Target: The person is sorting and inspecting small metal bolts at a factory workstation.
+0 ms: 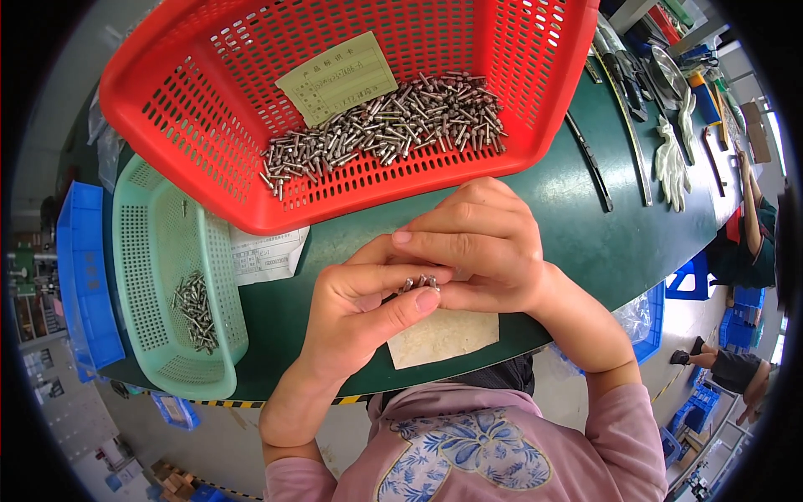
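My left hand [339, 314] is closed, with several small metal pins [421, 283] held between its thumb and fingers. Against its fingertips sits my right hand [493, 247], fingers bent and pressed together; whatever they grip is hidden. Both hands are above a stained sheet of paper [456, 335] at the table's near edge. Beyond them a red plastic basket [242, 197], tilted toward me, holds a heap of similar metal pins [393, 121] and a yellowish written card [339, 77]. To the left, a pale green basket [146, 293] contains a smaller pile of pins [196, 309].
A white printed slip [272, 255] lies partly under the baskets on the green table [577, 226]. Blue bins [88, 276] stand at far left. White gloves [672, 163], a dark strip [590, 159] and tools lie at right. Other people [744, 226] are at the right edge.
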`<state>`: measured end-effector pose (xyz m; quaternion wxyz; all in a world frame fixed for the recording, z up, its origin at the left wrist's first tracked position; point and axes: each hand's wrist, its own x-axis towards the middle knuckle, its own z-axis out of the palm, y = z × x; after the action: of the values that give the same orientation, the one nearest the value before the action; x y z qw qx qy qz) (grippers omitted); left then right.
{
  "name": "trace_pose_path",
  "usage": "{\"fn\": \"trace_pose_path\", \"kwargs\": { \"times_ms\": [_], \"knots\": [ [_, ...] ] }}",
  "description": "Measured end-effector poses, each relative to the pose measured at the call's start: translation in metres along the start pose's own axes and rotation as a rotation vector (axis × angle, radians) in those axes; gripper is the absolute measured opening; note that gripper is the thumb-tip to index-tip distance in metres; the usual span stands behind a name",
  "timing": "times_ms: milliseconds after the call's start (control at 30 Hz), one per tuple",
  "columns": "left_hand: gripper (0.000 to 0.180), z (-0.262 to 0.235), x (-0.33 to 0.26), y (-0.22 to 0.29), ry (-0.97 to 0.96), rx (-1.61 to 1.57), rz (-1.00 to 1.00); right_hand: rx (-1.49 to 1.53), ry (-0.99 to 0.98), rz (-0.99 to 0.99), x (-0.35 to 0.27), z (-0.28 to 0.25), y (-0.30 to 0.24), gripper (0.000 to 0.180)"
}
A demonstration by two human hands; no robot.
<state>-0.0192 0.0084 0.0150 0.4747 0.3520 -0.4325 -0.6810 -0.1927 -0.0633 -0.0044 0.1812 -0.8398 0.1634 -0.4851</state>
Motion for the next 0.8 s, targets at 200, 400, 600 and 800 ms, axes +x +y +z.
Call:
{"fn": "trace_pose_path", "kwargs": {
  "times_ms": [200,400,600,800],
  "knots": [
    [0.018,0.0,0.001,0.0,-0.005,0.052,0.039,-0.003,-0.01,-0.014,-0.001,-0.001,0.001,0.044],
    [0.027,-0.001,0.008,0.002,0.003,0.632,0.457,-0.126,0.16,0.061,0.006,0.001,-0.005,0.063],
    [0.041,0.0,0.015,0.002,0.025,1.032,0.833,-0.151,0.175,0.013,0.004,0.0,-0.001,0.07],
    [0.041,0.0,0.014,0.001,0.043,1.098,0.884,-0.125,0.17,0.02,0.001,0.003,-0.001,0.065]
  ]
}}
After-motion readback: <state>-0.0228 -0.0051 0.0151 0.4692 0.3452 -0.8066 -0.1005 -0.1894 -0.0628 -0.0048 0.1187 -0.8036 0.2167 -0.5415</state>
